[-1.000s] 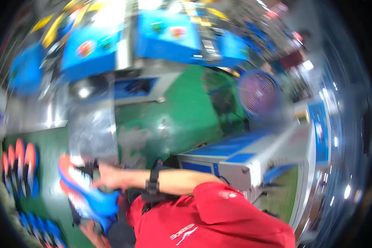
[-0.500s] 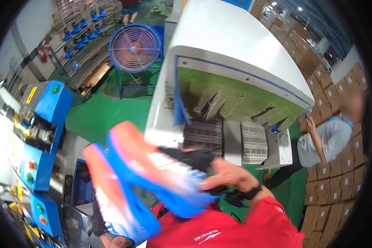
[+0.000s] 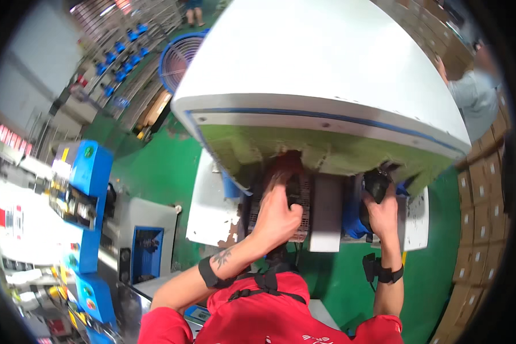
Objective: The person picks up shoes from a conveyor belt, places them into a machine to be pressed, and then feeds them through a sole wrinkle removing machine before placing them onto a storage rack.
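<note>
Both my arms reach forward to a white machine (image 3: pixel 327 69), where a green flap curtain (image 3: pixel 258 137) hangs over two slatted conveyor lanes. My left hand (image 3: pixel 276 215) grips a sports shoe (image 3: pixel 293 186) on the left lane (image 3: pixel 305 221); its reddish front goes into the shade beneath the curtain. In the right lane my right hand (image 3: pixel 382 212) is closed round the black upper part of the other shoe (image 3: pixel 376 184), whose blue side shows to the left of my fingers. The curtain and shadow hide much of both shoes.
To the left stand blue machine units (image 3: pixel 92 172) with buttons and a grey stand with a blue-framed recess (image 3: pixel 147 252). A round blue fan (image 3: pixel 175 63) is behind the white machine. At right, a person in grey (image 3: pixel 476 97) stands by stacked cartons (image 3: pixel 479 195).
The orange, white and blue shoes have gone from in front of my body at lower left to the two lanes under the curtain. My view has come nearer to the white machine.
</note>
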`<action>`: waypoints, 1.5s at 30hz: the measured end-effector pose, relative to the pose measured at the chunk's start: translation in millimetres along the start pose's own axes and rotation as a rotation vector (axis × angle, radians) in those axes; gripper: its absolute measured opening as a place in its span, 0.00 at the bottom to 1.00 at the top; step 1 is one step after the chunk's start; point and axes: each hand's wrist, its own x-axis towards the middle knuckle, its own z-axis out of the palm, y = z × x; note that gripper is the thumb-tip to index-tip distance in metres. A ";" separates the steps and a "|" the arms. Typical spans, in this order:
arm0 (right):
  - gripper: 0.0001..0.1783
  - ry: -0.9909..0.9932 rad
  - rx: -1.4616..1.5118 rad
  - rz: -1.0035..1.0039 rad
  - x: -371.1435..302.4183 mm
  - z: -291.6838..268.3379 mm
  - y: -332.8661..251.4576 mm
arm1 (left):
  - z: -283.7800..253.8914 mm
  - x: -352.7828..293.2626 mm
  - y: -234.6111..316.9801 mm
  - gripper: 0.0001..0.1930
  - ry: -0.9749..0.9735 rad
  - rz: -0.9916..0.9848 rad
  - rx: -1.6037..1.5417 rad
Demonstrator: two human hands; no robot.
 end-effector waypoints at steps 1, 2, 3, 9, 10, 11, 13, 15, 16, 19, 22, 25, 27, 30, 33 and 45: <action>0.32 0.114 -0.086 -0.158 1.3 3.8 0.7 | -2.7 -4.9 -0.3 0.34 0.057 0.088 -0.054; 0.30 0.229 -0.153 -0.343 -0.9 8.0 -1.9 | -11.8 -12.1 -2.2 0.33 0.141 0.185 -0.101; 0.27 0.372 -0.025 -0.349 -15.2 16.6 -23.4 | -27.1 -28.1 -3.1 0.31 0.193 0.235 -0.178; 0.14 -0.261 0.712 -0.904 -153.7 145.8 -129.1 | -93.5 -214.9 -47.6 0.17 0.395 0.356 -0.399; 0.11 -0.573 0.804 -0.939 -183.9 170.7 -146.6 | -97.7 -243.1 -68.2 0.18 0.494 0.418 -0.239; 0.08 -0.802 0.806 -0.965 -211.7 188.6 -161.2 | -104.9 -272.4 -80.8 0.19 0.616 0.293 -0.273; 0.05 -1.208 0.663 -1.171 -280.7 212.0 -196.6 | -110.0 -354.7 -121.8 0.20 0.879 0.087 -0.327; 0.08 -1.522 0.268 -1.053 -359.3 243.2 -213.9 | -79.8 -444.2 -200.8 0.20 1.289 -0.296 -0.308; 0.08 -1.604 0.086 -0.979 -392.8 259.9 -214.1 | -56.9 -487.3 -241.4 0.20 1.459 -0.567 -0.151; 0.12 -1.919 0.241 -1.057 -501.6 264.7 -225.2 | 49.4 -640.1 -305.9 0.18 2.039 -0.846 -0.035; 0.19 -2.253 -0.014 -1.733 -655.0 303.8 -227.5 | 197.9 -754.3 -322.4 0.16 2.294 -1.584 0.357; 0.36 -2.219 -0.133 -2.226 -823.1 379.7 -173.3 | 312.8 -814.3 -327.8 0.20 2.047 -1.902 0.340; 0.45 -2.249 -0.074 -2.556 -931.1 419.0 -125.4 | 362.0 -823.1 -332.0 0.22 1.993 -2.055 0.261; 0.46 -2.316 0.035 -2.803 -1047.3 417.4 -72.1 | 374.3 -823.3 -322.0 0.23 2.084 -2.007 0.230; 0.38 -2.054 -0.028 -2.870 -1088.8 425.1 -24.0 | 363.9 -833.6 -323.5 0.23 2.122 -1.907 0.160; 0.37 -2.787 -0.468 -1.686 -822.3 343.7 -181.5 | 204.1 -788.3 -291.9 0.28 2.423 -0.587 -1.210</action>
